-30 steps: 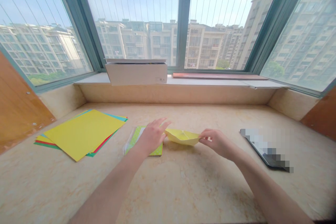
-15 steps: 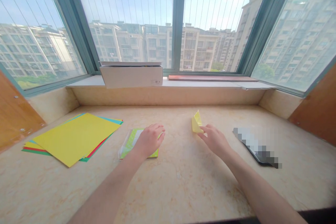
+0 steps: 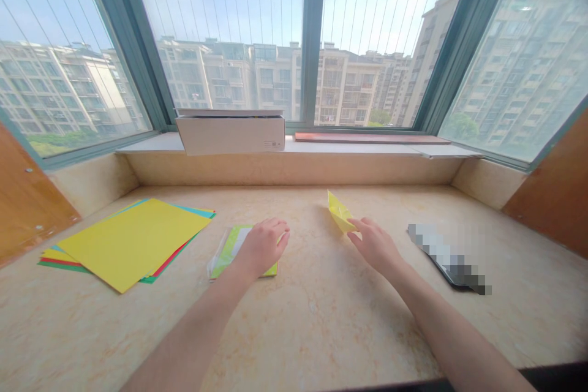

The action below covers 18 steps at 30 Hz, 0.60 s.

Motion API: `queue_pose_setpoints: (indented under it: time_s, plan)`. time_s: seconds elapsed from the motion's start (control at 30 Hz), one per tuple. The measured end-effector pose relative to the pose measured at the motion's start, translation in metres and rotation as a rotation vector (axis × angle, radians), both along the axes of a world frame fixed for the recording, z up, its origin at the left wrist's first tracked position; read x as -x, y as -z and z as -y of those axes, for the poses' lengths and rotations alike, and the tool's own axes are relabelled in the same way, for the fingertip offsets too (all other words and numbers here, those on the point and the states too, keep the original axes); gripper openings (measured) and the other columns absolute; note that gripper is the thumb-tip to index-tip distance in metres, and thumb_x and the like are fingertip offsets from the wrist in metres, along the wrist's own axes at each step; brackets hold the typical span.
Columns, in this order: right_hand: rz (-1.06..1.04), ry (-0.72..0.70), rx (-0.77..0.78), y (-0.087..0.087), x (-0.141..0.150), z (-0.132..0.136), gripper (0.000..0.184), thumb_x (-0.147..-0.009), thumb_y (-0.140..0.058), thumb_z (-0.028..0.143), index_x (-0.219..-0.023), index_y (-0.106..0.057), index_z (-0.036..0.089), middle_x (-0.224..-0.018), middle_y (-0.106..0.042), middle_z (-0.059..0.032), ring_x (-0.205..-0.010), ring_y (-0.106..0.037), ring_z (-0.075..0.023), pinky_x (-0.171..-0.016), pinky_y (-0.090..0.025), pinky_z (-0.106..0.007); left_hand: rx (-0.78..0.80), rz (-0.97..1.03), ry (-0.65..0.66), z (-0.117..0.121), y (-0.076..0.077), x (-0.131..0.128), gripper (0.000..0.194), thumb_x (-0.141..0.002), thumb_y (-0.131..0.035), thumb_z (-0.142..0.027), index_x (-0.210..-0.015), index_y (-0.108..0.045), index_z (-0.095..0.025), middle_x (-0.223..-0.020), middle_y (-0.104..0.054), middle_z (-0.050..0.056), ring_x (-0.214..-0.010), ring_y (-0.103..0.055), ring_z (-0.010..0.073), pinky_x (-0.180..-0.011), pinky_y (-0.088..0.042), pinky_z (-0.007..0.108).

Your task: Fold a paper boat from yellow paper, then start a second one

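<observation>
My right hand (image 3: 374, 242) pinches the near corner of a piece of folded yellow paper (image 3: 339, 213), boat-like in shape, between thumb and fingers. The paper tilts, with a pointed tip at its far left and its hollow side showing. My left hand (image 3: 265, 246) lies over a green and white packet (image 3: 234, 242) in a clear plastic sleeve, its fingers loosely stretched past the packet's right side. Nothing shows in its fingers. The hand hides much of the packet, and whether it presses on it I cannot tell.
Coloured paper sheets (image 3: 138, 239), yellow on top, lie fanned out at the left. A phone (image 3: 443, 257), partly pixelated, lies at the right. On the window ledge stand a white box (image 3: 229, 135) and a long flat reddish board (image 3: 367, 137). Wooden panels flank both sides.
My right hand has turned the folded yellow paper, so its tip leans further left and its hollow side shows more. My left hand has stayed in place.
</observation>
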State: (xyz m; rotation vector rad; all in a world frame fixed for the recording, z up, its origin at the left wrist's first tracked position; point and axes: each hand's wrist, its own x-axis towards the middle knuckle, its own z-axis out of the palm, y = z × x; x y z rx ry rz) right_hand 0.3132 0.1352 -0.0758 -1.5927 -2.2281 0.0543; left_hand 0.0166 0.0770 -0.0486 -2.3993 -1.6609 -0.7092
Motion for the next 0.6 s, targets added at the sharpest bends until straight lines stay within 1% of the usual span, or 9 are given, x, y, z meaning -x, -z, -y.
queue_pose_setpoints:
  time_s: [0.2,0.3,0.4,0.5,0.6]
  plan:
    - [0.0,-0.006,0.004,-0.001,-0.001,0.0,0.033,-0.098,-0.057,0.028,-0.13,-0.064,0.023,-0.114,-0.067,-0.0077,-0.101,-0.066,-0.0235,-0.082,-0.046,-0.031,0.012,-0.005,-0.002,0.0,0.001,-0.001,0.016,-0.095,-0.053,-0.016,-0.093,-0.069,-0.018,-0.101,-0.074,0.008,-0.099,-0.069,0.0229,-0.09,-0.053,0.036]
    - [0.003,-0.02,0.005,-0.001,0.0,0.001,0.035,-0.097,-0.059,0.031,-0.131,-0.063,0.023,-0.115,-0.067,-0.0074,-0.102,-0.066,-0.0231,-0.083,-0.046,-0.031,0.015,-0.008,-0.004,0.001,0.001,-0.001,0.017,-0.095,-0.052,-0.017,-0.093,-0.069,-0.018,-0.1,-0.074,0.008,-0.099,-0.069,0.0228,-0.09,-0.053,0.036]
    - [0.007,-0.024,0.006,-0.002,0.001,0.001,0.037,-0.097,-0.059,0.03,-0.134,-0.061,0.023,-0.116,-0.067,-0.0076,-0.103,-0.065,-0.0233,-0.084,-0.046,-0.031,0.026,-0.011,-0.008,0.002,0.0,-0.002,0.017,-0.095,-0.053,-0.017,-0.094,-0.069,-0.018,-0.102,-0.074,0.007,-0.1,-0.069,0.0223,-0.091,-0.053,0.035]
    - [0.007,-0.024,0.006,-0.004,0.002,0.003,0.043,-0.097,-0.058,0.027,-0.139,-0.056,0.022,-0.117,-0.065,-0.0091,-0.103,-0.065,-0.024,-0.084,-0.047,-0.032,0.048,-0.021,-0.024,0.005,-0.004,-0.005,0.018,-0.096,-0.051,-0.018,-0.097,-0.07,-0.018,-0.105,-0.074,0.008,-0.104,-0.068,0.0216,-0.094,-0.051,0.034]
    - [0.005,-0.03,0.01,-0.005,0.002,0.004,0.045,-0.097,-0.058,0.027,-0.141,-0.054,0.022,-0.118,-0.065,-0.0097,-0.104,-0.064,-0.0241,-0.083,-0.046,-0.032,0.084,-0.057,-0.052,0.01,-0.013,-0.007,0.021,-0.098,-0.05,-0.021,-0.101,-0.07,-0.018,-0.108,-0.073,0.008,-0.106,-0.067,0.0206,-0.097,-0.05,0.033]
